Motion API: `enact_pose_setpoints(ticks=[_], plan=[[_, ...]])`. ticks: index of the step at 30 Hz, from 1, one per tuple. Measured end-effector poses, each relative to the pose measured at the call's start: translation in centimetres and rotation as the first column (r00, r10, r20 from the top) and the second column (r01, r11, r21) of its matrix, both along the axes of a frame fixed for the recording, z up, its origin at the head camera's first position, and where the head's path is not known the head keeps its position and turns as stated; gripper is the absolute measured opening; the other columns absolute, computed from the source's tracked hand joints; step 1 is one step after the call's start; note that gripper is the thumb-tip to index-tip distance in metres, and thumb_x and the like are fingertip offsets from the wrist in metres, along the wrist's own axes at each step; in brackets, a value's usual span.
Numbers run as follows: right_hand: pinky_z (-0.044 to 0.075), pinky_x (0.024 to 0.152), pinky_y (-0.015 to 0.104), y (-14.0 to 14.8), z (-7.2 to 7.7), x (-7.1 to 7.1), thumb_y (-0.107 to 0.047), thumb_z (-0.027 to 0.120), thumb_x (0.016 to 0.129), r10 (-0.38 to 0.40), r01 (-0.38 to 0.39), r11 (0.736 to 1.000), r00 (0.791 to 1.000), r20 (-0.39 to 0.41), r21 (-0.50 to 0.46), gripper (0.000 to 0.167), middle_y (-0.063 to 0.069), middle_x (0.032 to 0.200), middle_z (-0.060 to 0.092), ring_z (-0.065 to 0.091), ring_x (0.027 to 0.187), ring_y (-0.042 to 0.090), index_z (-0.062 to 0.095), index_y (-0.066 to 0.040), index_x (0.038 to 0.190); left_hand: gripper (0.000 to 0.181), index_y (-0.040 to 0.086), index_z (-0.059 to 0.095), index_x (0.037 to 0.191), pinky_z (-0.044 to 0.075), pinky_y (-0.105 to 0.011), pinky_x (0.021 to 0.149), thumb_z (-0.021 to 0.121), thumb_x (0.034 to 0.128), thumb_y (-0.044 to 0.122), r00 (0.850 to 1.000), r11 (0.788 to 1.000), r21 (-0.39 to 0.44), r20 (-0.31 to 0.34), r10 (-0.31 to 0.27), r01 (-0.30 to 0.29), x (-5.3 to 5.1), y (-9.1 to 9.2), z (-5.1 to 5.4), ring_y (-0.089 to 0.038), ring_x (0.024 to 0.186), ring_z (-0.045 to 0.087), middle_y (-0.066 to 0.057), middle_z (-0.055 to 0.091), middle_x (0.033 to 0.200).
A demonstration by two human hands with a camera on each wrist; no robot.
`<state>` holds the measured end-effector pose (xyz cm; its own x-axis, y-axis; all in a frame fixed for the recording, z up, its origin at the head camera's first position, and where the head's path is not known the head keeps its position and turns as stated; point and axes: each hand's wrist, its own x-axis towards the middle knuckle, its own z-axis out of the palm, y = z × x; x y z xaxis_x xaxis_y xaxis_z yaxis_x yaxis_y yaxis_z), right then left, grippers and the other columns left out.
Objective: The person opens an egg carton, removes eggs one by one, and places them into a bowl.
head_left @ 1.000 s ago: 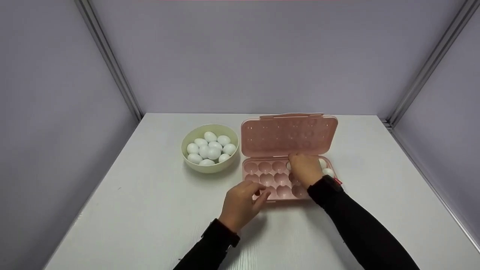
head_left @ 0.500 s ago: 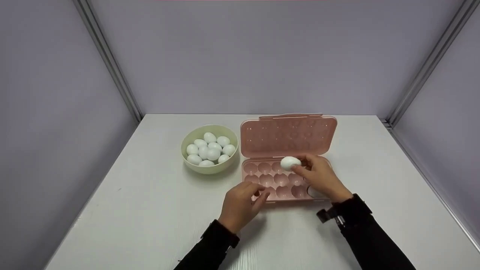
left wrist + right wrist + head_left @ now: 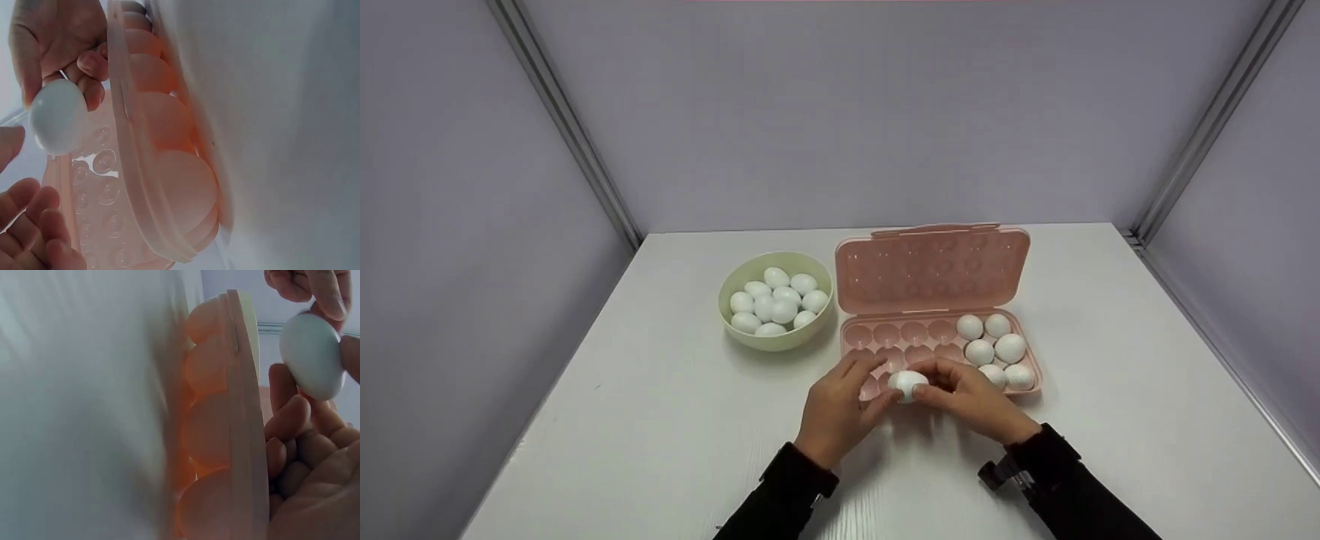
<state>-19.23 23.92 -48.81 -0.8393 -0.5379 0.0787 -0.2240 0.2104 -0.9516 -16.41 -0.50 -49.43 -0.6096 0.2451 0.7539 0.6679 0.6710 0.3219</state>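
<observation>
My right hand point(image 3: 979, 401) pinches a white egg point(image 3: 906, 385) between thumb and fingers, over the front edge of the pink egg carton point(image 3: 886, 334). In the left wrist view, this egg point(image 3: 58, 116) hangs above the carton's rim, clear of the cups. My left hand point(image 3: 832, 416) is at the carton's front left corner, its thumb and loosely bent fingers close to the egg. A small gap separates left thumb and egg in the left wrist view. Several white eggs point(image 3: 1009, 347) fill the right end of the carton; bare cups show toward its left.
A pale green bowl point(image 3: 769, 343) heaped with several white eggs point(image 3: 784, 310) stands left of the carton. The carton's lid point(image 3: 934, 270) is raised at the back. Grey panels point(image 3: 840, 112) enclose the white table point(image 3: 622, 420) behind and at both sides.
My right hand has come away from the carton's back row with an egg, then carried it left and toward me, beside my left hand. The left hand has barely moved.
</observation>
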Motion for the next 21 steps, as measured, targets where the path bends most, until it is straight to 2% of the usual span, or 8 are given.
enact_pose_setpoints(ticks=[3, 7, 13, 21], plan=[[0.055, 0.081, 0.020, 0.08, -0.16, 0.09, -0.019, 0.067, 0.106, 0.024, -0.022, 0.999, 0.999, -0.043, 0.037, 0.030, 0.003, 0.116, 0.074, 0.067, 0.096, 0.004, 0.069, -0.005, 0.132, 0.064, 0.014, 0.068, 0.136, 0.063, -0.028, 0.088, 0.094, 0.0809, 0.035, 0.998, 0.998, -0.031, 0.041, -0.048, 0.050, 0.17, 0.01, 0.12, -0.017, 0.114, 0.074, -0.003, 0.071, 0.129], [0.055, 0.084, 0.021, 0.29, -0.13, 0.10, -0.019, 0.066, 0.106, 0.054, -0.051, 0.997, 0.997, -0.051, 0.056, 0.029, 0.005, 0.119, 0.074, 0.067, 0.100, 0.006, 0.070, -0.007, 0.133, 0.069, 0.013, 0.066, 0.139, 0.062, -0.029, 0.096, 0.095, 0.0801, 0.032, 0.988, 0.991, -0.056, 0.096, -0.117, 0.123, 0.41, 0.07, 0.23, -0.019, 0.123, 0.072, -0.004, 0.068, 0.139], [0.055, 0.088, 0.021, 0.54, 0.10, 0.18, -0.019, 0.063, 0.108, 0.096, -0.093, 0.994, 0.995, -0.037, 0.065, 0.027, 0.004, 0.124, 0.074, 0.067, 0.105, 0.005, 0.070, -0.012, 0.134, 0.066, 0.016, 0.069, 0.137, 0.061, -0.028, 0.095, 0.095, 0.0789, 0.032, 0.978, 0.979, -0.094, 0.125, -0.170, 0.182, 0.70, 0.28, 0.21, -0.016, 0.116, 0.073, -0.001, 0.071, 0.131], [0.054, 0.087, 0.020, 0.72, -0.08, 0.22, -0.017, 0.061, 0.109, 0.106, -0.104, 0.994, 0.994, -0.041, 0.040, 0.027, 0.005, 0.121, 0.075, 0.068, 0.102, 0.005, 0.070, -0.007, 0.133, 0.062, 0.019, 0.071, 0.135, 0.062, -0.031, 0.091, 0.096, 0.0791, 0.026, 0.978, 0.978, -0.114, 0.138, -0.159, 0.175, 0.82, 0.77, 0.17, -0.017, 0.108, 0.073, 0.001, 0.073, 0.123]])
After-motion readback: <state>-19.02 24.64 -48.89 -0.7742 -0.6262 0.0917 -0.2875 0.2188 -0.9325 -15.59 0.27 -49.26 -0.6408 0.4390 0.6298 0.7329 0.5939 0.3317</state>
